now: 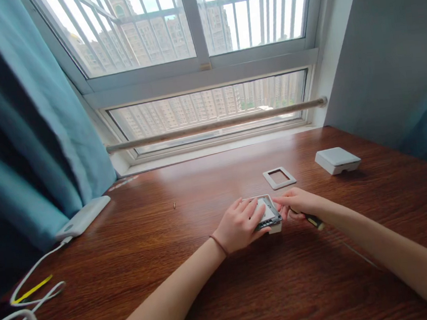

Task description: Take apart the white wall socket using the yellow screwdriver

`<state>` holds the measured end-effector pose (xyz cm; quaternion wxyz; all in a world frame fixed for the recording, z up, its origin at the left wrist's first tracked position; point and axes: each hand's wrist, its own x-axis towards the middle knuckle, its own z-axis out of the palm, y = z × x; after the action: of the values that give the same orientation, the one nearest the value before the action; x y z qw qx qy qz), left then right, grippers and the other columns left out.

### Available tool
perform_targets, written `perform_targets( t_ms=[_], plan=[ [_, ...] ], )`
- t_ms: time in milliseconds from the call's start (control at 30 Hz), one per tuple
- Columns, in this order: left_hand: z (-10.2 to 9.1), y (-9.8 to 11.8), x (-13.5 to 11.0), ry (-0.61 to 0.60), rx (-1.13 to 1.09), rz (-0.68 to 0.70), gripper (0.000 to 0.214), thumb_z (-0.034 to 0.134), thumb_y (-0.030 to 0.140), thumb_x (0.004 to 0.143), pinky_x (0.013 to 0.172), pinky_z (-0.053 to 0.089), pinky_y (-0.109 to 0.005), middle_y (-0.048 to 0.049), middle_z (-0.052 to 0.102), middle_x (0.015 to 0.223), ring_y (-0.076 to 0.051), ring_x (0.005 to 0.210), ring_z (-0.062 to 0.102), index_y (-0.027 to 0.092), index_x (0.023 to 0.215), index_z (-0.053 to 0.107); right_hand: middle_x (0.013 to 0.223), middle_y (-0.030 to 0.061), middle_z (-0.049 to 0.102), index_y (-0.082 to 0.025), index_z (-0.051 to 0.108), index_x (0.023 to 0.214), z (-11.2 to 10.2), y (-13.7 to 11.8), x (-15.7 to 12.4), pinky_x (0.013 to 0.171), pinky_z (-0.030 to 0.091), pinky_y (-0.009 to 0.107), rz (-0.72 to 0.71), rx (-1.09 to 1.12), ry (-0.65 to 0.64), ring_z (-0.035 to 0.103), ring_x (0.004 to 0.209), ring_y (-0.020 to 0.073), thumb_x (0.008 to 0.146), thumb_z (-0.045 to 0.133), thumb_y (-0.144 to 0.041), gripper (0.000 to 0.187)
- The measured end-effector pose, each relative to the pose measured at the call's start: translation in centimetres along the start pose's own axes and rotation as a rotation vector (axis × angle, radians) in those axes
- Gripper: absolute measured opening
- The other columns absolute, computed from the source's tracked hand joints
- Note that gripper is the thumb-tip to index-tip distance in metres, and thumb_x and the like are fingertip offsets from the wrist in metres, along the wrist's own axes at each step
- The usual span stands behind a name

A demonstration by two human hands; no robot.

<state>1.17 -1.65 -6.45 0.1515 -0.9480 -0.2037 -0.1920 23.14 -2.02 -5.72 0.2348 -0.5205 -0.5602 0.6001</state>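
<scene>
A white wall socket (266, 209) with a dark grey frame sits on a white mounting box (276, 228) on the table. My left hand (239, 223) lies over its left part, fingers across the top and thumb along the near edge, hiding much of it. At the right side of the box is my right hand (292, 204), closed on a screwdriver (314, 221). The dark and yellow handle sticks out below the palm; the screwdriver's tip is hidden. Just behind the hands lies a white square cover frame (285, 183).
Another white box (337, 159) stands at the right rear of the brown wooden table (195, 274). A small screw-like piece (174, 205) lies left of the hands. At far left are a white power strip (84, 217), white cable (28, 261) and yellow strip (34, 289) by the curtain.
</scene>
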Motion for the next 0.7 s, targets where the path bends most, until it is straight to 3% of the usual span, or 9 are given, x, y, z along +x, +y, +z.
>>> perform_targets(
  t_ms=[133,300,700],
  plan=[
    [0.1,0.1,-0.2,0.063,0.117,0.059,0.051,0.038,0.049,0.086,0.086,0.046,-0.042,-0.0155,0.058,0.117,-0.027,0.103,0.056,0.01,0.116,0.051,0.041,-0.0051,0.053,-0.015,0.051,0.063,0.6,0.6,-0.9,0.024,0.027,0.016,-0.045,0.113,-0.007,0.03,0.024,0.0022,0.066,0.062,-0.054,0.041],
    [0.3,0.3,-0.6,0.106,0.197,0.047,0.053,0.038,0.047,0.086,0.089,0.045,-0.043,-0.0154,0.054,0.123,-0.027,0.105,0.055,0.009,0.122,0.047,0.029,-0.0102,0.039,-0.016,0.049,0.062,1.0,0.3,-1.1,0.025,0.028,0.015,-0.056,0.165,-0.01,0.025,0.022,0.002,0.067,0.062,-0.054,0.041],
    [-0.1,1.0,-0.1,0.092,0.085,0.029,0.047,0.04,0.046,0.086,0.079,0.051,-0.037,-0.013,0.06,0.114,-0.026,0.102,0.056,0.011,0.117,0.05,0.043,-0.0059,0.05,-0.015,0.049,0.066,1.9,0.2,-1.6,0.025,0.022,0.013,-0.06,0.234,-0.035,0.031,0.024,0.0012,0.071,0.057,-0.058,0.044]
  ],
)
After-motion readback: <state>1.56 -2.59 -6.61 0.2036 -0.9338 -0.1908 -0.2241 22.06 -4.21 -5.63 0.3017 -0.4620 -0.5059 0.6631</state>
